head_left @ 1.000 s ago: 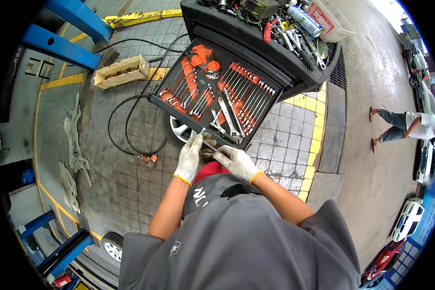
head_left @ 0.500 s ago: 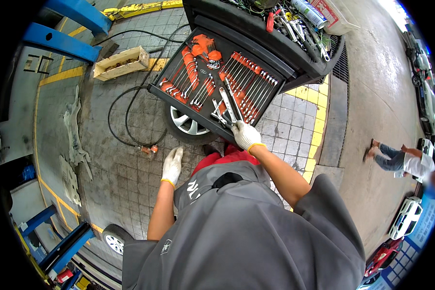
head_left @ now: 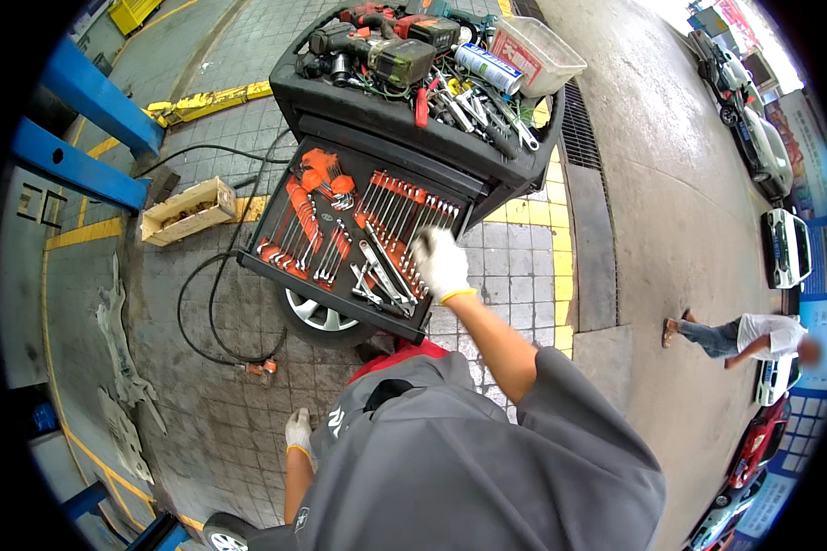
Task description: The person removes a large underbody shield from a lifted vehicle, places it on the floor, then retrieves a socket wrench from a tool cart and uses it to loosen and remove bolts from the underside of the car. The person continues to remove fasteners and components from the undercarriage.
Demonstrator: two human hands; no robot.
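A pulled-out black tool drawer (head_left: 276, 275) lies in front of me, its orange holders carrying rows of combination wrenches (head_left: 289, 241). My right hand (head_left: 443, 264), in a white glove with a yellow cuff, is over the drawer's right side, by the wrench ends. Its fingertips are blurred and partly hidden, so what they touch is unclear. Left of that hand, an adjustable wrench (head_left: 382, 268) and other loose tools lie in the drawer's front corner. My left hand (head_left: 299, 430), also gloved, hangs low beside my body, open and holding nothing visible.
Atop the tool cart (head_left: 487, 151) sit cordless power tools (head_left: 400, 60), a spray can (head_left: 489, 69), a clear plastic bin (head_left: 535, 57) and loose tools. A wheel (head_left: 320, 317) is under the drawer. A hose (head_left: 182, 308), a wooden box (head_left: 188, 225) and blue lift arms (head_left: 83, 170) are left. A person (head_left: 753, 338) is right.
My right hand has left the drawer's front edge and moved up along its right side. My left hand has dropped lower and closer to my body. The view has shifted, showing more of the cart top.
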